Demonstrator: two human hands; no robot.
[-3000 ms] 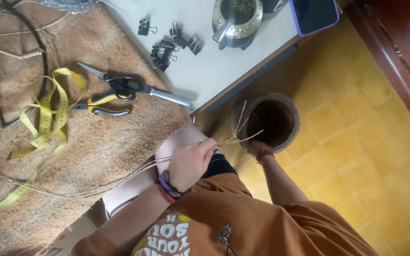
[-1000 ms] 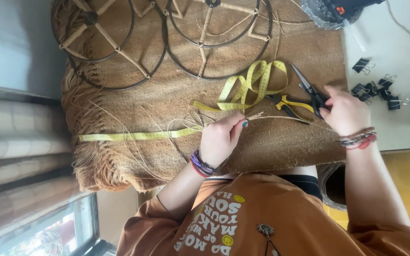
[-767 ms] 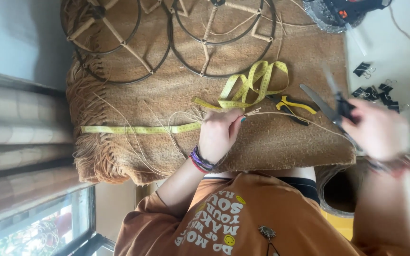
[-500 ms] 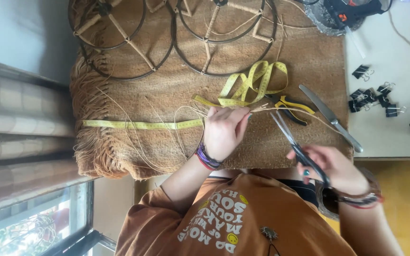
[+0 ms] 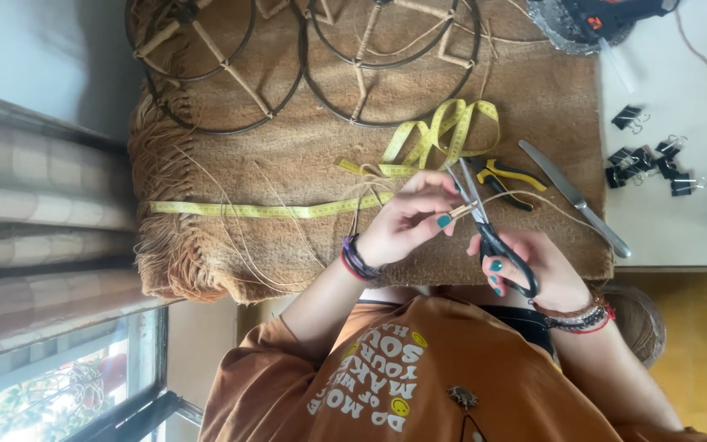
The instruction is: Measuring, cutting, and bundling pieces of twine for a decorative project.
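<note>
My left hand (image 5: pixel 407 219) pinches a bundle of thin straw-coloured strands (image 5: pixel 461 210) between thumb and fingertips, just above the brown woven mat (image 5: pixel 304 164). In my right hand (image 5: pixel 533 270) are black-handled scissors (image 5: pixel 484 221), fingers through the loops. The blades point away from me and are slightly apart around the strands, right beside my left fingertips. More loose strands trail left across the mat.
A yellow tape measure (image 5: pixel 427 143) lies coiled and stretched over the mat. Yellow-handled pliers (image 5: pixel 511 177) and a table knife (image 5: pixel 574 198) lie to the right. Black binder clips (image 5: pixel 648 160) and a glue gun (image 5: pixel 615 12) are on the white table. Two round wire-and-cane frames (image 5: pixel 386 57) lie at the far edge. A basket (image 5: pixel 644 319) is beside my knee.
My right hand took the scissors off the mat, drew them back toward me, then brought the blades up to the strands in my left hand, which stayed in place.
</note>
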